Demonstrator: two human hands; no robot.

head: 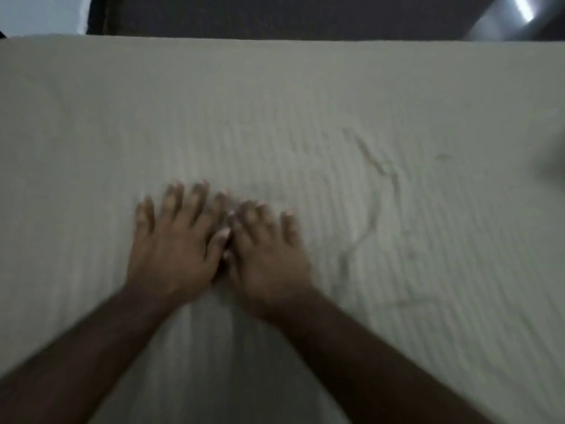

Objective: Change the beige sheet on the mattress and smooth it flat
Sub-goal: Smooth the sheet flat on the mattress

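The beige sheet [305, 102] with fine ribbed lines covers the mattress across nearly the whole view. My left hand [174, 243] lies flat on it with fingers spread and straight. Right beside it, my right hand [269, 249] also presses flat on the sheet, and the thumbs of the two hands touch. A curving wrinkle [376, 203] runs through the sheet to the right of my right hand. The picture is blurred.
Beyond the mattress's far edge lies a dark floor or surface [275, 16]. A pale wall patch [39, 13] shows at the top left and a shiny grey object [519, 16] at the top right.
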